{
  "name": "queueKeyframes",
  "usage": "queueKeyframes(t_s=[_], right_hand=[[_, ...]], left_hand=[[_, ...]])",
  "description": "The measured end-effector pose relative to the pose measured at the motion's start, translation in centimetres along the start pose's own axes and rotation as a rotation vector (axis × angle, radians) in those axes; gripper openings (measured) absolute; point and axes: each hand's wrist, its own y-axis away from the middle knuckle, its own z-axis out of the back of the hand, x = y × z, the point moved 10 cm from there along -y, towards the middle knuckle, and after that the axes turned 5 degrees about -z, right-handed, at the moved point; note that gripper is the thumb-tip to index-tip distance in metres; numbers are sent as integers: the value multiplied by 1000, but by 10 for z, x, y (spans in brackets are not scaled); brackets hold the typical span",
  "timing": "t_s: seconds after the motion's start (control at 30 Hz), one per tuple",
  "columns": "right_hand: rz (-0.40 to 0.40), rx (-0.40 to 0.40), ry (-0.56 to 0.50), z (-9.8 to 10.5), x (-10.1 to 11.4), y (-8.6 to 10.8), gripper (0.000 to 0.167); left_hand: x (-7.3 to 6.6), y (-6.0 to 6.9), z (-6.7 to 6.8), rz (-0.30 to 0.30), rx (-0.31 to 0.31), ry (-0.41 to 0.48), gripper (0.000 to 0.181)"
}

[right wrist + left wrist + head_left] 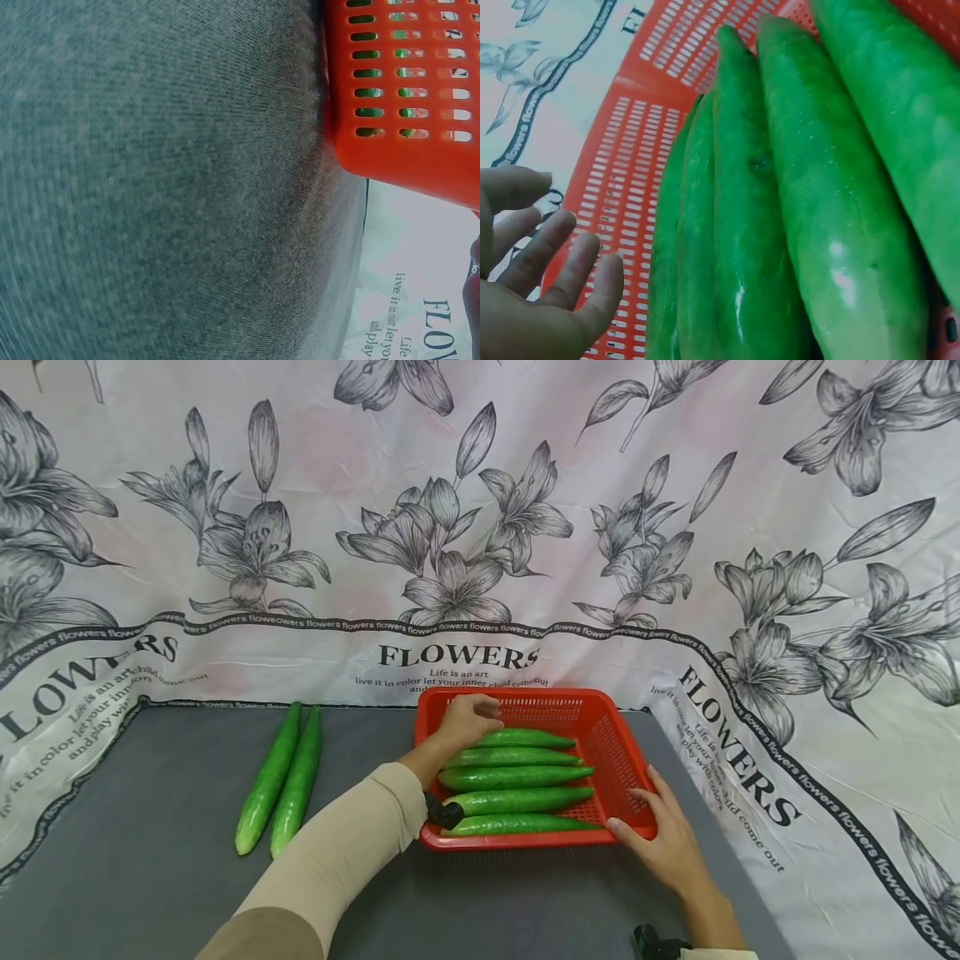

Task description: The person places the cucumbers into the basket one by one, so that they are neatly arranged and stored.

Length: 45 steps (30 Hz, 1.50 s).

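Several long green cucumbers (517, 777) lie side by side across a red perforated plastic basket (525, 841). My left hand (467, 720) is over the back left part of the basket, above the farthest cucumbers. In the left wrist view that left hand (551, 277) has loosely bent, spread fingers and nothing in them, apart from the cucumbers (750, 202). My right hand (667, 839) is at the basket's front right corner, its spread fingers and thumb touching the rim. The right wrist view shows the basket's outer wall (409, 97), with only a sliver of finger at the edge.
Two more cucumbers (272, 785) lie next to each other on the grey cloth-covered table (150, 827), left of the basket. Behind and at both sides hangs a white curtain (465, 568) printed with flowers and lettering.
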Motion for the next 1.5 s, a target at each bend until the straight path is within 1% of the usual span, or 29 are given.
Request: queueKeyframes(t_s=[0.1, 0.2, 0.37, 0.6, 0.9, 0.93, 0.97, 1.0, 1.13, 1.23, 1.5], right_hand=[[-4, 4, -3, -1, 0, 0, 56], [-6, 5, -4, -2, 0, 1, 55], [-4, -3, -3, -1, 1, 1, 54], [2, -12, -6, 0, 3, 0, 53], [-3, -8, -2, 0, 3, 0, 54], [-4, -6, -1, 0, 2, 0, 54], [-6, -4, -1, 0, 2, 1, 54], [-8, -2, 0, 1, 3, 1, 54], [-10, 0, -1, 1, 3, 1, 54], [-7, -2, 1, 1, 3, 1, 54], [11, -2, 7, 0, 3, 0, 54]], left_hand=[[0, 4, -2, 50, 2, 115, 40], [0, 7, -5, 94, 8, 206, 41], [-8, 13, -4, 111, 1, 256, 40], [-20, 20, -1, 108, -16, 279, 34], [-31, 31, 1, 115, -13, 325, 31], [-33, 32, 1, 113, -9, 326, 31], [-39, 37, 3, 116, -4, 325, 32], [-42, 39, 3, 116, 0, 327, 33], [-52, 47, 7, 104, 17, 324, 36], [-56, 49, 11, 76, 23, 317, 37], [-70, 63, 21, 41, 13, 288, 36]])
